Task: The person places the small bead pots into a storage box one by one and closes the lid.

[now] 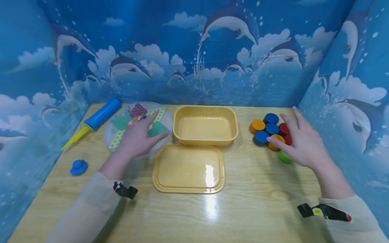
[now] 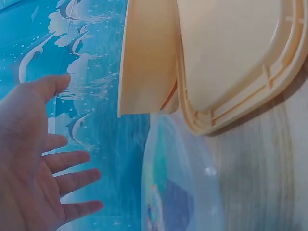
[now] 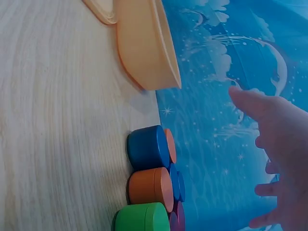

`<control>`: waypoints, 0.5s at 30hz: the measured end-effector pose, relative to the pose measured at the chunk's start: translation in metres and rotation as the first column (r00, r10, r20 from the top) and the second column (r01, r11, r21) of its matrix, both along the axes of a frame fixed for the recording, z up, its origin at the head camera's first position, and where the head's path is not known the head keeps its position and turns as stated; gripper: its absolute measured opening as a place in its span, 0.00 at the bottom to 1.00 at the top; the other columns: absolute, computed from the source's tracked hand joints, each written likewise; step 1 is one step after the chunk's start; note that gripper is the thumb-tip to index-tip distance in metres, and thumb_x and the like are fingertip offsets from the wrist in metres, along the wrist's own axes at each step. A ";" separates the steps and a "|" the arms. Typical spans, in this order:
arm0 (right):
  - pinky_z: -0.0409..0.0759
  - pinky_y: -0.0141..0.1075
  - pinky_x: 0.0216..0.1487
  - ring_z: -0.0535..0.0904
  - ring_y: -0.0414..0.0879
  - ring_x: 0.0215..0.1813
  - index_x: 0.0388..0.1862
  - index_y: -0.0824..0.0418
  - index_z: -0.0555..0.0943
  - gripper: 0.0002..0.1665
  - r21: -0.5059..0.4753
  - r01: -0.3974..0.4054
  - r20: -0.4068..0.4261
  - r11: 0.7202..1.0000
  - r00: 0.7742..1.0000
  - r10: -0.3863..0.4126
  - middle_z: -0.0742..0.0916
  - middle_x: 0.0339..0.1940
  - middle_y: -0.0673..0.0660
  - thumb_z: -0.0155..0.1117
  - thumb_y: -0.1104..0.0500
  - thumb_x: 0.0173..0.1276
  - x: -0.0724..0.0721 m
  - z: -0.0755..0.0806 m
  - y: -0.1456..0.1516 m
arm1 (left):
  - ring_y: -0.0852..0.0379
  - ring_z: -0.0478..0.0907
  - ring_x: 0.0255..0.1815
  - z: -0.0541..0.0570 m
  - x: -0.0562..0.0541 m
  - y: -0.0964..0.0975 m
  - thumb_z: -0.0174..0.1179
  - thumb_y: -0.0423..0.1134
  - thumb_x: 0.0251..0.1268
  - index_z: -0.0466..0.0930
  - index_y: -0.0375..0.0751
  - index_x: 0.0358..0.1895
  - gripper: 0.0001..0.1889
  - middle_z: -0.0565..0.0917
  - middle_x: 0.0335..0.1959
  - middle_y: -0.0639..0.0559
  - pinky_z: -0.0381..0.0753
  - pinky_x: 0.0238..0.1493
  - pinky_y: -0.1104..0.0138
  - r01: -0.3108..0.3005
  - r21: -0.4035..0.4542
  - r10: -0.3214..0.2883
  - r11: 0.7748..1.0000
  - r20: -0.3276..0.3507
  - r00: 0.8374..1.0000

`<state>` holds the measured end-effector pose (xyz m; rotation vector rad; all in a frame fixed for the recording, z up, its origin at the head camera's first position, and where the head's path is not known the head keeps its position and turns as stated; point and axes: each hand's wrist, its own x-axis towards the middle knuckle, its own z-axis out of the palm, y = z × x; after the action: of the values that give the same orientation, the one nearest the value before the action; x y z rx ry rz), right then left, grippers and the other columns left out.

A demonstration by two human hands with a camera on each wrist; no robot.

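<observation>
Clock dirs per head view. R hand in the air over 3 o'clock end of surface, above cylinder cluster; fingers spread wide, pointing approx 11-12, thumb out to 10, holding nothing. R wrist cam: gap betw. hand and cylinders.

L hand likewise raised, over round container; fingers wide & loose, pointing to 1, thumb to 2, nothing held. L wrist cam: fingers apart, clear of container. Both forearms come in from bottom, L from 7, R from 5, light sleeves, small cams strapped at wrists.

Cylinder cluster = 8 pcs, packed close: 3 blue, 2 orange, 2 red (partly behind R hand), 1 green at 6 o'clock edge. Sits at 3 o'clock of box, well apart.

Round container: translucent, shows green dotted, teal & purple shapes; can't tell if print or loose pcs. Just beside box, at its 9.

Yellow box: open-topped, upright, glossy floor visible. Yellow lid flat at box's 6, right by its near wall.

Blue/yellow pump at container's 9-10, tilted tip to 7. Sm. blue hat-shaped pc at container's 8. Dolphin-print backdrop at 12.
</observation>
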<state>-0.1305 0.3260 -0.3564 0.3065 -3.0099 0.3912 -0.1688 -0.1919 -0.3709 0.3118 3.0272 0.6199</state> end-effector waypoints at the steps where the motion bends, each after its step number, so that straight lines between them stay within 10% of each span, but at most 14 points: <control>1: 0.63 0.85 0.62 0.54 0.81 0.78 0.87 0.60 0.55 0.58 -0.021 0.005 0.000 1.000 1.000 -0.005 0.43 0.88 0.66 0.66 0.30 0.73 0.000 0.000 0.002 | 0.35 0.71 0.73 -0.001 0.000 0.001 0.56 0.74 0.71 0.53 0.52 0.87 0.50 0.71 0.77 0.39 0.57 0.78 0.30 -0.011 0.038 0.010 0.999 0.006 1.000; 7: 0.64 0.84 0.62 0.49 0.75 0.82 0.87 0.62 0.56 0.57 -0.168 0.034 0.035 0.985 0.999 -0.028 0.44 0.89 0.62 0.71 0.37 0.73 0.004 0.000 0.012 | 0.38 0.78 0.68 -0.013 -0.003 0.005 0.62 0.67 0.73 0.64 0.47 0.83 0.44 0.77 0.73 0.41 0.82 0.66 0.42 -0.048 0.282 0.038 0.958 0.041 0.998; 15: 0.57 0.82 0.69 0.51 0.77 0.80 0.87 0.63 0.55 0.56 -0.310 0.043 0.059 0.950 0.998 -0.026 0.52 0.87 0.69 0.74 0.43 0.74 0.011 -0.011 0.030 | 0.44 0.85 0.57 -0.033 -0.009 0.012 0.67 0.61 0.73 0.77 0.42 0.73 0.35 0.85 0.61 0.42 0.89 0.56 0.50 -0.091 0.478 0.063 0.874 0.073 0.995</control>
<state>-0.1195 0.3560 -0.3677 0.2183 -2.9349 0.8711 -0.1780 -0.1801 -0.4039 0.1786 2.7973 1.3671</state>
